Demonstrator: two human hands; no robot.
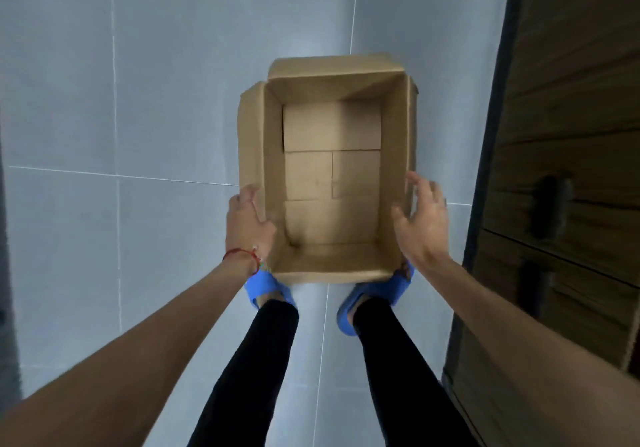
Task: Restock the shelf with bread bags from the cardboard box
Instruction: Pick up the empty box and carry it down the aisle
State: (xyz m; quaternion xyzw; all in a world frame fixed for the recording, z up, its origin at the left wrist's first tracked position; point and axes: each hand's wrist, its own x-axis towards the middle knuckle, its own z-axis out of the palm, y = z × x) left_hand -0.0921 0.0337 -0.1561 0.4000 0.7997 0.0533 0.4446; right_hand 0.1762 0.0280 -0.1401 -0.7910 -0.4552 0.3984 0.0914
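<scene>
**A:** How far along is the restock?

**B:** Near the end, I'd judge. The box (394, 155) sits on the floor (138, 100) in the middle of the view with its flaps folded out. Inside it only the bare bottom panels show. There are no bags in it, and none anywhere else in view.

**A:** So they're all on the shelf?

**B:** I can't confirm that, because no shelf shows. A dark wooden cabinet (571, 135) fills the 3 o'clock side. I can't tell whether the shelf belongs to it.

**A:** And the hands?

**B:** The left hand (247, 225) is at the box's 8 o'clock and pinches the left wall, thumb over the rim on the inside and fingers on the outside. The right hand (420, 218) is at 4 o'clock, fingers straight and spread, just beside the right wall. It is blurred, so I can't tell whether it touches the cardboard.

**A:** Where's the person standing?

**B:** At the box's 6 o'clock, with blue slippers (263, 287) right against its near edge.

**A:** What's left, then?

**B:** Unloading looks finished. Most likely only the empty box remains to be picked up and cleared away, once the right hand gets hold of its side.
</scene>
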